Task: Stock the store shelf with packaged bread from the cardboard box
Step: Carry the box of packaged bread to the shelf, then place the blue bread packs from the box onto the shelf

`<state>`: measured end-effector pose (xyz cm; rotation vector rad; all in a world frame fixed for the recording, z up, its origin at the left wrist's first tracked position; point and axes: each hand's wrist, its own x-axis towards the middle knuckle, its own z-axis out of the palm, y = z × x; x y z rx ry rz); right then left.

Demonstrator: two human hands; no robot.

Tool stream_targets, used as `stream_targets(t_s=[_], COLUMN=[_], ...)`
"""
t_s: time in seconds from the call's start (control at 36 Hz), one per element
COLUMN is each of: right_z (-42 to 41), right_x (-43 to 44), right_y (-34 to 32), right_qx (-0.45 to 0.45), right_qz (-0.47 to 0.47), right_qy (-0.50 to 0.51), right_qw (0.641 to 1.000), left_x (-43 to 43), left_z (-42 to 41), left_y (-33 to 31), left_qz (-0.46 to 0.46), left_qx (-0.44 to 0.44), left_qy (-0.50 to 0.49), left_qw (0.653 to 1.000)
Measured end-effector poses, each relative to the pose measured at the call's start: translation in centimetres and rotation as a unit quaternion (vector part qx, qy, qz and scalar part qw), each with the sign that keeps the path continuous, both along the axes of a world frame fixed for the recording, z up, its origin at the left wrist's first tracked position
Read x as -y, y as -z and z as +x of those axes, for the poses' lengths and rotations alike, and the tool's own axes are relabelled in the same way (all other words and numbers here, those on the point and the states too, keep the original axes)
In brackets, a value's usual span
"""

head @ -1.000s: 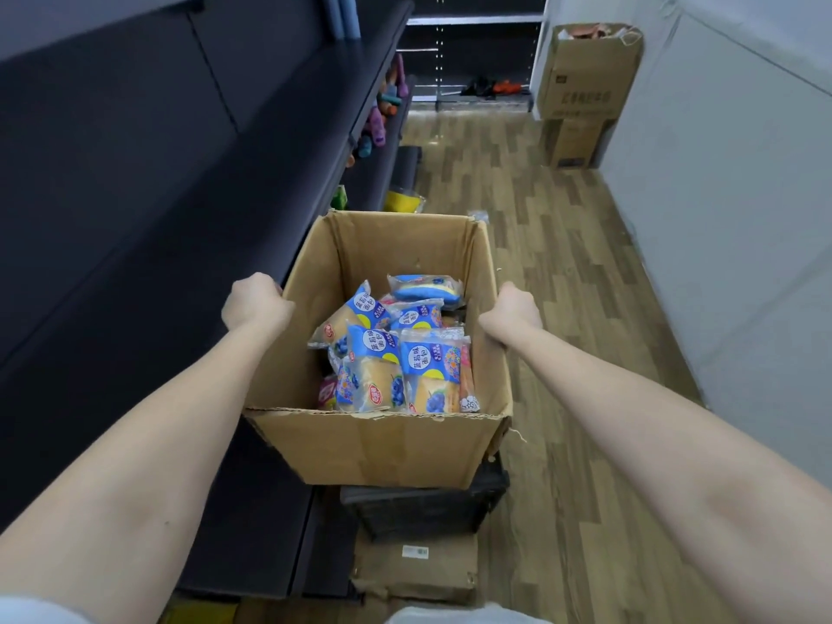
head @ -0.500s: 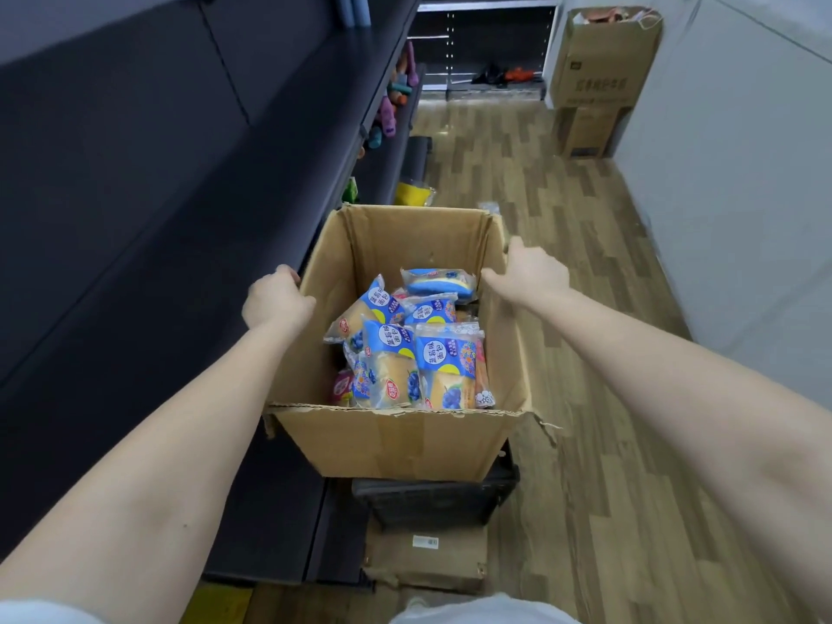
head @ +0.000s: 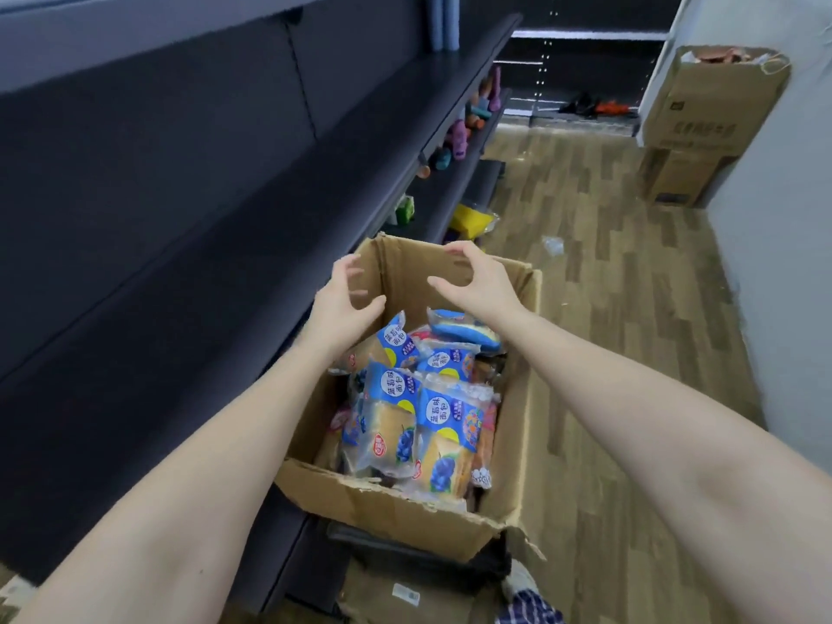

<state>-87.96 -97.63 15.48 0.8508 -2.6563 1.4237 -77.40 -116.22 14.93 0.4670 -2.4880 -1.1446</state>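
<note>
Cardboard box (head: pixel 405 520), set just beside the dark shelf (head: pixel 252 281) for short reaches, is filled with bread packs (head: pixel 443 425), over which left hand (head: pixel 342 304) and right hand (head: pixel 479 281) are held empty, fingers spread wide

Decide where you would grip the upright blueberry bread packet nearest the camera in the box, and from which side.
Grip the blueberry bread packet by its upper blue half, coming straight down from above. It stands on end among other packets inside the cardboard box, so only its top is free. Both hands hover open above.
</note>
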Motion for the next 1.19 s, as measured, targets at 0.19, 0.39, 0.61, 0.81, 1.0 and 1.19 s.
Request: stream_targets(t_s=[0.19, 0.39, 0.61, 0.81, 1.0, 1.19], right_z=[-5.0, -5.8, -4.1, -3.9, -4.8, -5.4], right_x=[0.4, 1.5, 4.1, 6.0, 10.3, 13.3], right_y=[-0.3, 1.5, 1.9, 2.2, 3.0, 3.8], right_qx=[-0.026, -0.016, -0.014, -0.016, -0.067, -0.116], right_qz=[0.049, 0.097, 0.041, 0.066, 0.148, 0.177], right_qy=[-0.132, -0.259, -0.334, -0.390, -0.527, -0.644], right_qw=[0.990, 0.961, 0.942, 0.918, 0.834, 0.735], left_x=[-2.9, -6.1, -5.9, -6.0, -5.2, -6.6], left_z=[-0.8, 0.4, 3.0, 4.5, 5.3, 5.2], left_y=[2.8, 3.6, 4.0, 4.5, 4.6, 5.4], left_qz=[0.027, 0.083, 0.089, 0.083, 0.092, 0.138], left_qx=[0.048, 0.076, 0.108, 0.108, 0.184, 0.173], left_qy=[-0.064, -0.154, -0.228, -0.284, -0.310, -0.411], left_qw=[0.996, 0.982, 0.964, 0.949, 0.928, 0.884])
